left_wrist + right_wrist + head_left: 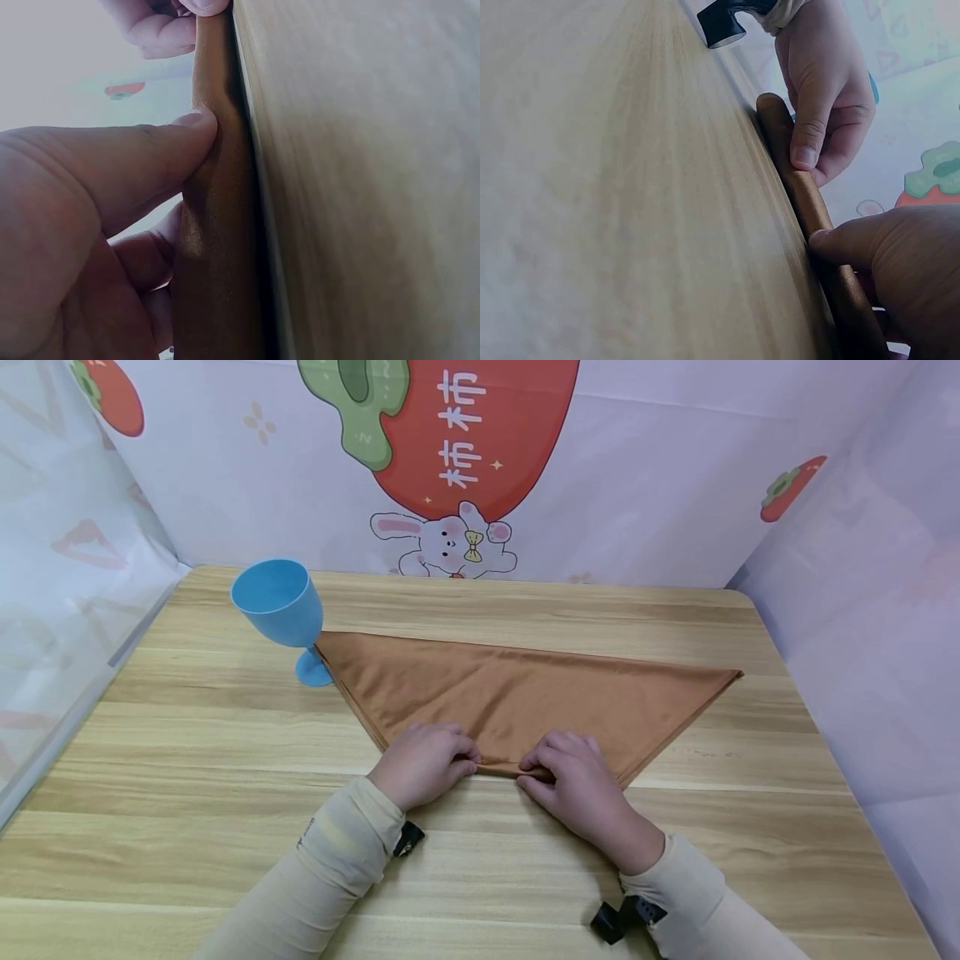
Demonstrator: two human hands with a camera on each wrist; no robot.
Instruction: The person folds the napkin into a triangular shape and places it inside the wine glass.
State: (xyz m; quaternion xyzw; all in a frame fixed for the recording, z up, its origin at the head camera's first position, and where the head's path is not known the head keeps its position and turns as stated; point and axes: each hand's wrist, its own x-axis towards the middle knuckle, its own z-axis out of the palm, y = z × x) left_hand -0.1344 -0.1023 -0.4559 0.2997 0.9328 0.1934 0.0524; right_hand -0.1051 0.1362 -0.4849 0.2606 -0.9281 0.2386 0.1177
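Observation:
A brown cloth napkin (540, 693) lies folded on the table, its long edge at the back and its near edge rolled up. My left hand (426, 763) pinches the rolled near edge between thumb and fingers, left of its middle. A short way to the right, my right hand (577, 785) pinches the same edge. In the left wrist view the left thumb presses the front of the brown roll (217, 247). The right wrist view has both thumbs on the roll (806, 199), with the other fingers partly hidden behind it.
A blue plastic goblet (281, 602) stands at the back left, its foot beside the napkin's left corner. The wood-grain table (187, 810) extends around the cloth. Printed white fabric (637, 485) hangs behind and at both sides.

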